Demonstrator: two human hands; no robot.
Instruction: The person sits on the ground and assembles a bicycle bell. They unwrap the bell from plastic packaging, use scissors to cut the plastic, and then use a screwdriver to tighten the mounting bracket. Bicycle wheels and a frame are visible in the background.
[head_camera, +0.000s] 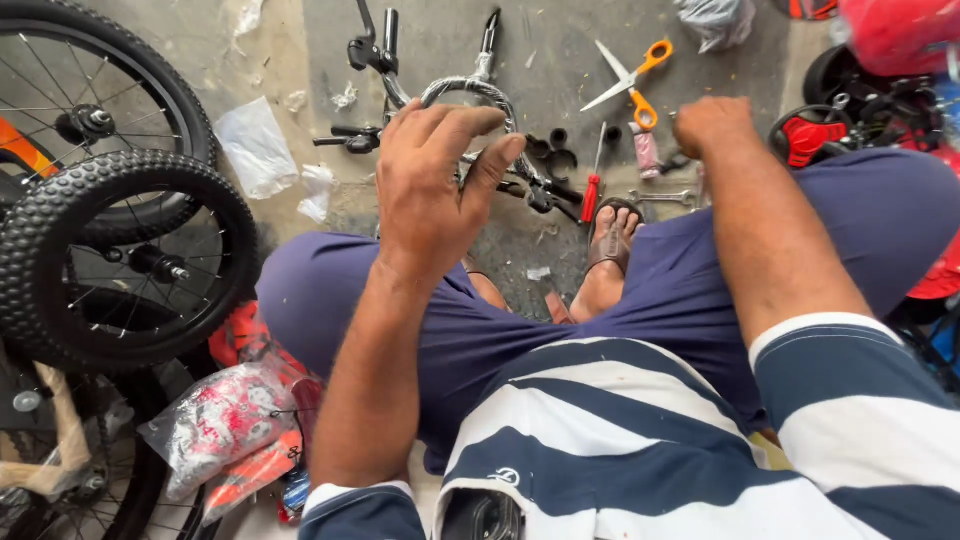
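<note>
I am squatting over a concrete floor, blue shorts and a striped shirt in view. My left hand (440, 175) is raised above my left knee, fingers curled and apart, with nothing visibly held. Beyond it lies a bicycle handlebar (470, 90) with silver cables and black brake levers. My right hand (712, 125) reaches forward past my right knee, knuckles up and fingers curled under out of sight. It is close to a pink tube (646, 150), a spanner (662, 197) and a red-handled screwdriver (592, 190).
Two black bicycle wheels (120, 260) lean at the left. Orange-handled scissors (632, 78) lie ahead. Small black parts (555, 150) sit by the handlebar. Plastic bags (225, 420) with red parts lie at the lower left, and red bicycle parts (810, 135) at the right.
</note>
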